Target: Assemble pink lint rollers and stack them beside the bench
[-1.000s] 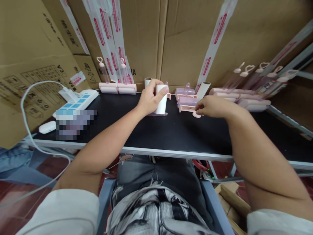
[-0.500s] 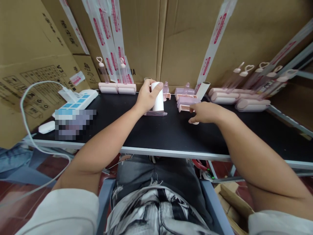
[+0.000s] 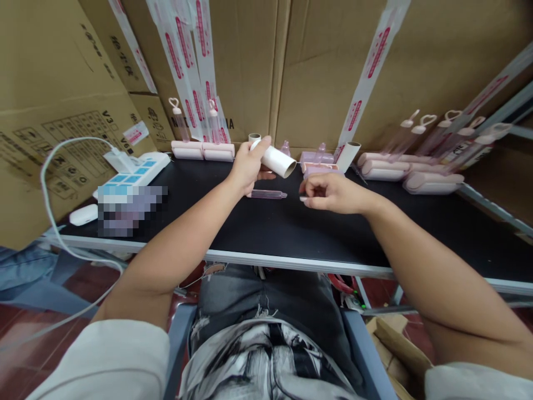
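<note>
My left hand is closed around a white hollow tube, tilted so its open end points right and down. Below it, a clear pinkish plastic tube with a narrow tip lies on the black tabletop. To the right, my right hand has its fingers curled together in a pinch; whatever sits between the fingertips is too hidden to name. Behind that hand are pink and lilac plastic pieces, partly covered by it. A second white tube leans beside them, and another tube stands behind my left hand.
Pink cases with heart-topped clear tubes stand at the back left and right. A power strip with a white cable lies at left, near a small white device. Cardboard boxes wall the back.
The white tube in my left hand has tipped from upright to slanting right. My right hand has moved left from the pink pieces, and its spread fingers have closed.
</note>
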Demonstrator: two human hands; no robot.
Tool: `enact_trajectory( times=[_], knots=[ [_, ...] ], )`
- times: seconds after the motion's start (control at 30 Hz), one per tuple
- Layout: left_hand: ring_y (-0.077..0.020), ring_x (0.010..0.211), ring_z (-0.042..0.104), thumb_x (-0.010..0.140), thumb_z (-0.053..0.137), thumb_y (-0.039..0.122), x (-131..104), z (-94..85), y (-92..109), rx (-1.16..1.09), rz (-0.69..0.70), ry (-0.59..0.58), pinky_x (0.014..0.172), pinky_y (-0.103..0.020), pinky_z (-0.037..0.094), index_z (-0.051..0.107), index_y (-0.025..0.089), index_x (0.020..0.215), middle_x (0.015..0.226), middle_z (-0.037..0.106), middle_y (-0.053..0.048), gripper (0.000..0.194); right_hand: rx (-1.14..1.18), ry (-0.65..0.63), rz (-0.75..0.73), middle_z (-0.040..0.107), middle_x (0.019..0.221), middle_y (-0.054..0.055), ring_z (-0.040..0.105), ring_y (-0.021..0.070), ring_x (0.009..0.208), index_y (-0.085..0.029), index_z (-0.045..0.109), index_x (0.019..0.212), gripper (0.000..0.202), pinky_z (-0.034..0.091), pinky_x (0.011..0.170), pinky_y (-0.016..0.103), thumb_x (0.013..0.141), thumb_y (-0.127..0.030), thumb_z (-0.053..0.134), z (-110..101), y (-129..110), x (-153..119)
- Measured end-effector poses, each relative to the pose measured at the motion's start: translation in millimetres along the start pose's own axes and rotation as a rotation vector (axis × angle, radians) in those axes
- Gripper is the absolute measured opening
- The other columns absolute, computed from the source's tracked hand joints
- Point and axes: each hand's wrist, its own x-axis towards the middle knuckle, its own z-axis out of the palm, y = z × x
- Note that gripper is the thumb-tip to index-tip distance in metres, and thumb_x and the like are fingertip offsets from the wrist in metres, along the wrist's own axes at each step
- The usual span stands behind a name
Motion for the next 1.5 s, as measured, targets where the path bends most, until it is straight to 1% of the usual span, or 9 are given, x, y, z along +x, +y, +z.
enact_trajectory(
  times=[0.13, 0.3, 0.53, 0.9, 1.0, 1.1, 1.17, 1.33, 1.5],
  knots=[
    [-0.0167, 0.072, 0.074, 0.093, 0.076, 0.069, -1.7, -1.4, 1.9, -0.055, -0.041, -0.056, 0.069, -0.028, 0.065, 0.066, 0.020, 0.116, 0.080, 0.069, -0.001, 0.055, 0.125, 0.356, -0.155, 0.082, 0.105, 0.011, 0.076, 0.0263, 0.095, -0.023, 0.056, 0.063, 0.042, 0.056, 0.083, 0.039, 0.089, -0.047, 0.077, 12.5, -9.4, 1.0],
    [-0.0198, 0.079, 0.078, 0.094, 0.072, 0.075, -4.4, 2.3, -0.1, -0.077, -0.085, -0.065, 0.072, -0.029, 0.066, 0.068, 0.019, 0.118, 0.082, 0.075, -0.004, 0.061, -0.063, 0.772, -0.208, 0.085, 0.116, 0.010, 0.081, 0.0328, 0.115, -0.025, 0.068, 0.076, 0.032, 0.062, 0.101, 0.048, 0.096, -0.048, 0.076, 27.4, -15.7, 3.3],
    [-0.0186, 0.078, 0.077, 0.094, 0.071, 0.076, -15.2, 14.9, -2.6, -0.122, -0.145, -0.076, 0.075, -0.029, 0.066, 0.069, 0.020, 0.119, 0.080, 0.075, -0.003, 0.061, -0.354, 0.813, -0.212, 0.081, 0.137, 0.012, 0.079, 0.0350, 0.126, -0.026, 0.072, 0.089, 0.029, 0.063, 0.108, 0.053, 0.103, -0.051, 0.069, 39.7, -9.8, 7.5],
    [-0.0178, 0.072, 0.079, 0.096, 0.063, 0.081, -18.4, 17.0, 2.4, -0.108, -0.258, -0.120, 0.060, -0.021, 0.059, 0.073, 0.018, 0.123, 0.078, 0.078, -0.005, 0.069, -0.442, 0.844, -0.288, 0.069, 0.154, 0.017, 0.075, 0.0378, 0.129, -0.026, 0.068, 0.108, 0.040, 0.065, 0.102, 0.056, 0.105, -0.065, 0.060, 34.1, 3.6, 6.6],
    [-0.0174, 0.071, 0.079, 0.096, 0.063, 0.082, -14.8, 14.1, 5.9, -0.173, -0.253, -0.093, 0.060, -0.020, 0.059, 0.072, 0.017, 0.126, 0.079, 0.078, -0.005, 0.073, -0.486, 0.959, -0.283, 0.055, 0.162, 0.017, 0.077, 0.0343, 0.117, -0.029, 0.063, 0.124, 0.042, 0.066, 0.094, 0.057, 0.103, -0.065, 0.059, 33.8, 10.1, 2.8],
    [-0.0180, 0.072, 0.080, 0.097, 0.062, 0.080, -11.8, 11.1, 7.8, -0.237, -0.198, -0.054, 0.060, -0.022, 0.061, 0.072, 0.016, 0.128, 0.082, 0.080, -0.006, 0.072, -0.415, 1.080, -0.459, 0.050, 0.160, 0.016, 0.076, 0.0254, 0.097, -0.033, 0.051, 0.135, 0.044, 0.067, 0.086, 0.053, 0.101, -0.057, 0.063, 37.1, 6.0, 0.0],
    [-0.0191, 0.074, 0.081, 0.097, 0.061, 0.082, -11.0, 10.2, 7.7, -0.266, -0.144, -0.027, 0.061, -0.023, 0.062, 0.071, 0.017, 0.129, 0.083, 0.080, -0.007, 0.073, -0.371, 1.003, -0.539, 0.052, 0.161, 0.017, 0.076, 0.0285, 0.107, -0.035, 0.048, 0.141, 0.049, 0.068, 0.087, 0.051, 0.098, -0.050, 0.068, 40.4, -1.8, 0.4],
    [-0.0219, 0.083, 0.082, 0.092, 0.063, 0.086, -8.8, 8.9, 3.1, -0.260, -0.103, -0.035, 0.065, -0.026, 0.064, 0.072, 0.019, 0.127, 0.085, 0.080, -0.008, 0.076, -0.338, 0.557, -0.406, 0.058, 0.166, 0.015, 0.056, 0.0385, 0.155, -0.030, 0.058, 0.149, 0.051, 0.060, 0.114, 0.061, 0.100, -0.042, 0.065, 44.7, -14.5, 5.9],
    [-0.0210, 0.089, 0.080, 0.092, 0.069, 0.081, -4.3, 4.0, 3.5, -0.263, 0.005, -0.021, 0.073, -0.028, 0.064, 0.070, 0.018, 0.116, 0.095, 0.080, -0.009, 0.067, -0.288, 0.513, -0.412, 0.055, 0.171, 0.015, 0.056, 0.0372, 0.157, -0.029, 0.063, 0.149, 0.051, 0.055, 0.121, 0.061, 0.099, -0.037, 0.069, 43.1, -10.3, 6.5]
  ],
)
